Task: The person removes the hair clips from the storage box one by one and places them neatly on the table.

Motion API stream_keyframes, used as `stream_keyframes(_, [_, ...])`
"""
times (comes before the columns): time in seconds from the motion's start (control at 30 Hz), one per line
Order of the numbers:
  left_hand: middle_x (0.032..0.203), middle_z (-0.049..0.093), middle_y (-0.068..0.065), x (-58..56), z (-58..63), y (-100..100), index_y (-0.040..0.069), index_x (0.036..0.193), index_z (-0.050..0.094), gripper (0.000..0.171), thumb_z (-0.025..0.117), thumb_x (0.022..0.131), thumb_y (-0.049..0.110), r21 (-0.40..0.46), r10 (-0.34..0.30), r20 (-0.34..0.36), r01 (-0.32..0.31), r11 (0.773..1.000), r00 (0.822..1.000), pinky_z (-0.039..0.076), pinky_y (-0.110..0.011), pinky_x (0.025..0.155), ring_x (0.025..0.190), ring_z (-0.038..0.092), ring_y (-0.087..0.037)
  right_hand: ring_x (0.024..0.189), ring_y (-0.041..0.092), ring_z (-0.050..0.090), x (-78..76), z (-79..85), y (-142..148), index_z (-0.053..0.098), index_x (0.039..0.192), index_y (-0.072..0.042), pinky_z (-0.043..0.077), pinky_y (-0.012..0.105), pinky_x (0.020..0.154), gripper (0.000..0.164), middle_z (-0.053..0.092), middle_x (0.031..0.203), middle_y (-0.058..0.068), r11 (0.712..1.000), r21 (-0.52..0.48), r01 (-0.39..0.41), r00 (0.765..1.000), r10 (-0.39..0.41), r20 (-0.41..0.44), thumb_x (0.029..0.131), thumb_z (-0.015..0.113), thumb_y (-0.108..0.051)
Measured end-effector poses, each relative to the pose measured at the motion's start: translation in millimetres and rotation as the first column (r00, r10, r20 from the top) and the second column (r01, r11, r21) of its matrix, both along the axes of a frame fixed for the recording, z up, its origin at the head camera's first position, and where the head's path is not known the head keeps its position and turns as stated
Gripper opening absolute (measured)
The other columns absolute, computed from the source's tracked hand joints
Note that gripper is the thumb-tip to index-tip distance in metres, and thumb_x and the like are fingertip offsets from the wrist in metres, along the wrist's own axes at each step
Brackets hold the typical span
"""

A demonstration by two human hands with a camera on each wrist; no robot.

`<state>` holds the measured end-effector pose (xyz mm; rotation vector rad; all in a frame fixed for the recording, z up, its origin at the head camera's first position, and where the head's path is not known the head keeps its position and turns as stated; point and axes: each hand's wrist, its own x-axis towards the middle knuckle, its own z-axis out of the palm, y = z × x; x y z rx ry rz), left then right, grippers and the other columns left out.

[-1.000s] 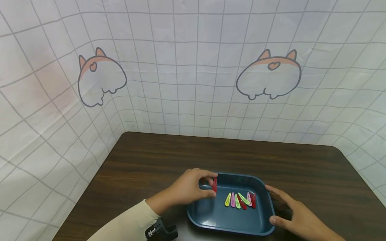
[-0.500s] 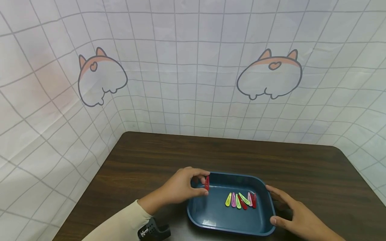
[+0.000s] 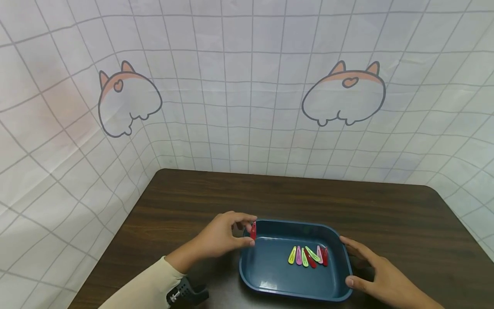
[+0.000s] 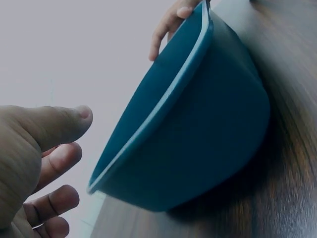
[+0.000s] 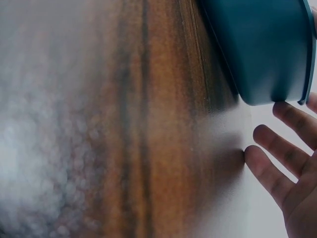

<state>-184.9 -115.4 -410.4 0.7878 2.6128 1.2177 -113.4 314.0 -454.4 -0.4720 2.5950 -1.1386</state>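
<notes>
My left hand [image 3: 221, 234] pinches a red snap hair clip [image 3: 253, 230] upright between thumb and fingers, over the left end of a blue rectangular tray [image 3: 293, 296]. In the left wrist view the left hand [image 4: 29, 153] is beside the tray's rim [image 4: 158, 106], and the clip is hidden. My right hand [image 3: 380, 277] rests at the tray's right end, fingers and thumb spread along the rim. The right wrist view shows its fingers [image 5: 282, 148] extended, one against the tray's outer wall. Inside the tray lies a row of yellow, pink, green and red hair clips [image 3: 299, 255].
The tray stands on a dark wood-grain table [image 3: 216, 193] near its front edge. A white grid-patterned cloth [image 3: 239, 94] with cartoon animal drawings hangs behind and at the sides. A black band [image 3: 187, 294] is on the left wrist.
My left hand has moved left with the red hair clip, from inside the tray to above its left end. My right hand and the clips in the tray have stayed put.
</notes>
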Motion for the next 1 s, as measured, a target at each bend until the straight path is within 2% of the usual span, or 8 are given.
stream_keyframes(0.1, [0.097, 0.067, 0.006, -1.9, -1.0, -4.8, 0.011, 0.133, 0.069, 0.053, 0.087, 0.085, 0.025, 0.021, 0.0, 0.001, 0.0, 1.0, 1.0, 0.05, -0.042, 0.085, 0.095, 0.056, -0.019, 0.122, 0.055, 0.054, -0.5, -0.8, 1.0, 0.025, 0.162, -0.026, 0.049, 0.071, 0.082, 0.083, 0.04, 0.152, 0.033, 1.0, -0.013, -0.006, 1.0, 0.006, 0.003, 0.096, 0.074, -0.034])
stream_keyframes(0.2, [0.098, 0.068, 0.004, -4.1, -2.5, -9.1, 0.012, 0.132, 0.069, 0.051, 0.087, 0.085, 0.022, 0.031, 0.002, -0.001, -0.002, 1.0, 1.0, 0.051, -0.037, 0.077, 0.093, 0.058, -0.023, 0.126, 0.058, 0.05, -0.8, -1.7, 2.4, 0.024, 0.163, -0.026, 0.05, 0.07, 0.083, 0.083, 0.038, 0.154, 0.032, 1.0, -0.027, -0.012, 1.0, 0.012, 0.003, 0.096, 0.074, -0.033])
stream_keyframes(0.37, [0.099, 0.068, 0.001, -7.1, -6.5, -17.0, 0.012, 0.133, 0.068, 0.051, 0.086, 0.086, 0.022, 0.035, 0.01, 0.003, -0.01, 0.999, 1.0, 0.048, -0.029, 0.068, 0.089, 0.059, -0.028, 0.124, 0.056, 0.053, -3.6, -1.1, 3.7, 0.025, 0.162, -0.026, 0.051, 0.069, 0.082, 0.083, 0.04, 0.152, 0.032, 1.0, -0.021, -0.011, 1.0, 0.011, 0.005, 0.096, 0.074, -0.033])
stream_keyframes(0.67, [0.1, 0.069, -0.002, -9.2, -10.0, -31.0, 0.009, 0.133, 0.068, 0.052, 0.086, 0.086, 0.022, 0.004, 0.027, -0.009, -0.027, 1.0, 1.0, 0.048, -0.03, 0.072, 0.091, 0.059, -0.027, 0.12, 0.051, 0.058, -7.0, 0.8, 2.6, 0.026, 0.162, -0.022, 0.054, 0.064, 0.083, 0.084, 0.042, 0.151, 0.032, 0.999, -0.038, -0.021, 1.0, 0.021, 0.017, 0.095, 0.075, -0.033])
stream_keyframes(0.87, [0.097, 0.068, 0.006, -10.5, -12.4, -40.0, 0.008, 0.131, 0.069, 0.051, 0.087, 0.085, 0.02, -0.024, 0.059, 0.003, -0.058, 0.998, 0.998, 0.05, -0.039, 0.08, 0.095, 0.058, -0.023, 0.124, 0.049, 0.057, -6.8, 0.7, 2.4, 0.026, 0.162, -0.024, 0.054, 0.062, 0.085, 0.083, 0.043, 0.152, 0.028, 0.999, -0.037, -0.015, 1.0, 0.016, 0.006, 0.095, 0.075, -0.034])
stream_keyframes(1.0, [0.097, 0.068, 0.007, -11.7, -17.2, -45.9, 0.009, 0.131, 0.07, 0.051, 0.087, 0.084, 0.023, -0.047, 0.065, -0.002, -0.065, 0.997, 0.998, 0.05, -0.043, 0.085, 0.096, 0.057, -0.02, 0.124, 0.048, 0.057, -6.2, -0.3, 2.8, 0.027, 0.162, -0.024, 0.054, 0.062, 0.086, 0.083, 0.045, 0.152, 0.027, 0.999, -0.033, -0.011, 1.0, 0.011, 0.001, 0.095, 0.075, -0.034])
